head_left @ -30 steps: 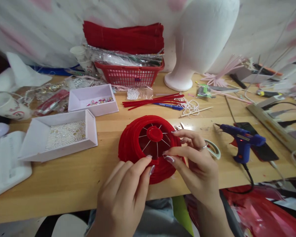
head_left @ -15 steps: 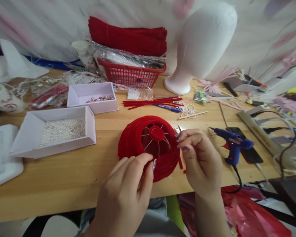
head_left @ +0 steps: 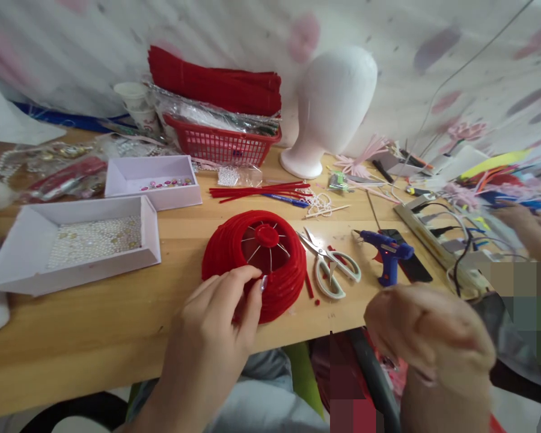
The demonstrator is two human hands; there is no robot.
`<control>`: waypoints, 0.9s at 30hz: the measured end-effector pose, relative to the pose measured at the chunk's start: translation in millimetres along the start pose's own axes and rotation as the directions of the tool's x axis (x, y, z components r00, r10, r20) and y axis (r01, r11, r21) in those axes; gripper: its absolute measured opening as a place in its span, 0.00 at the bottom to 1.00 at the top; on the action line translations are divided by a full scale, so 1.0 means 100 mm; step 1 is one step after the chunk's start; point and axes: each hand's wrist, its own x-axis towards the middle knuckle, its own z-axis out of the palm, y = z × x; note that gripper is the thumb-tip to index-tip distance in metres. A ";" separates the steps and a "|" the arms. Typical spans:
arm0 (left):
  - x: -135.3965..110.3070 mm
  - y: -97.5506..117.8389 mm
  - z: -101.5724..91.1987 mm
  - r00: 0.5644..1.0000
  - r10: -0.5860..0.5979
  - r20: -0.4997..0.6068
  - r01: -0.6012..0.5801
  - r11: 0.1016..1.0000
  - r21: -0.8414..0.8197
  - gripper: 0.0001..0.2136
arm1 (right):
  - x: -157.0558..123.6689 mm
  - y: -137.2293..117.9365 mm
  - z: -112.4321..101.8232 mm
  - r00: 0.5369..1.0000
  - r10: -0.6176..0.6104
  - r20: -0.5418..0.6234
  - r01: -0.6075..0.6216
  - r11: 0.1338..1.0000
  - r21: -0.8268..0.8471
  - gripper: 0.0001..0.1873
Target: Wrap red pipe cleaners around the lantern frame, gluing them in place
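- Red dome (head_left: 284,294), 1, sits on the bench (head_left: 94,337) in front of the person, wide side down, round opening facing up; round in plan, no clear long axis, center axis about upright
- 1 red disc (head_left: 267,235) inside the opening, several thin wire spokes around it, exact count unclear
- Left hand (head_left: 220,316): thumb and index finger pinched on the dome's near rim
- Right hand (head_left: 433,337): curled, blurred, well right of the dome at the bench's near edge; cannot tell if its grip holds anything
- 1 scissors (head_left: 328,255) just right of the dome, blades toward far left
- 1 blue glue gun (head_left: 390,249), nozzle left
- 2 white boxes, one with pearly beads (head_left: 94,240), one with pink gems (head_left: 166,183)
- 1 foam head (head_left: 336,96), 1 red basket (head_left: 225,144)
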 end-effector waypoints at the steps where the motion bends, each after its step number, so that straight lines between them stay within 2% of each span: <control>1: 0.00 0.00 0.00 1.000 0.000 -0.004 0.000 1.000 0.002 0.05 | -0.03 0.02 -0.04 0.997 0.021 0.080 -0.014 0.997 -0.079 0.30; 2: 0.00 -0.01 0.00 1.000 -0.002 -0.009 0.002 1.000 0.003 0.05 | -0.05 0.04 -0.10 0.989 0.057 0.138 -0.027 0.976 -0.215 0.29; 3: 0.00 -0.01 0.01 1.000 -0.003 -0.013 0.003 1.000 0.002 0.05 | -0.06 0.06 -0.17 0.986 0.104 0.133 -0.043 0.915 -0.402 0.28; 5: 0.00 -0.02 0.01 1.000 -0.011 -0.016 0.010 1.000 -0.002 0.04 | -0.06 0.07 -0.36 0.989 0.139 -0.049 -0.129 0.654 -0.745 0.28; 6: 0.01 -0.02 0.01 1.000 -0.017 -0.013 0.016 1.000 -0.008 0.04 | -0.05 0.06 -0.45 0.980 0.096 -0.173 -0.198 0.523 -0.829 0.28; 8: 0.01 -0.04 0.01 0.999 -0.032 -0.002 0.032 0.999 -0.021 0.04 | -0.04 0.02 -0.59 0.937 0.012 -0.350 -0.322 0.422 -0.848 0.26; 9: 0.01 -0.04 0.00 0.999 -0.040 0.004 0.041 0.999 -0.026 0.04 | -0.03 -0.01 -0.62 0.906 -0.032 -0.422 -0.370 0.424 -0.827 0.25; 10: 0.01 -0.05 0.00 0.999 -0.047 0.009 0.047 0.998 -0.030 0.04 | -0.01 -0.03 -0.63 0.882 -0.064 -0.468 -0.387 0.469 -0.794 0.24; 12: 0.01 -0.06 -0.01 0.998 -0.051 0.020 0.052 0.998 -0.036 0.04 | 0.02 -0.06 -0.59 0.846 -0.114 -0.520 -0.365 0.587 -0.722 0.21; 13: 0.01 -0.06 -0.01 0.999 -0.049 0.021 0.050 0.998 -0.038 0.03 | 0.03 -0.06 -0.56 0.844 -0.125 -0.522 -0.330 0.645 -0.689 0.19; 17: 0.01 -0.06 -0.02 0.999 -0.045 0.029 0.047 0.998 -0.039 0.04 | 0.06 0.04 -0.39 0.885 -0.182 -0.428 -0.143 0.769 -0.623 0.11; 19: 0.01 -0.05 -0.02 0.998 -0.045 0.032 0.046 0.998 -0.036 0.04 | 0.07 0.12 -0.22 0.942 -0.149 -0.301 -0.053 0.818 -0.572 0.17; 21: 0.01 -0.06 -0.03 0.999 -0.039 0.034 0.041 0.998 -0.040 0.04 | 0.10 0.20 0.02 0.985 -0.049 -0.163 -0.052 0.825 -0.563 0.23; 24: 0.01 -0.06 -0.04 0.998 -0.040 0.042 0.042 0.998 -0.055 0.04 | 0.15 0.32 0.39 0.995 0.060 -0.081 -0.098 0.754 -0.649 0.27; 27: 0.02 -0.06 -0.06 0.994 -0.072 0.078 0.078 0.994 -0.072 0.04 | 0.16 0.38 0.51 0.997 0.070 -0.022 -0.067 0.745 -0.664 0.24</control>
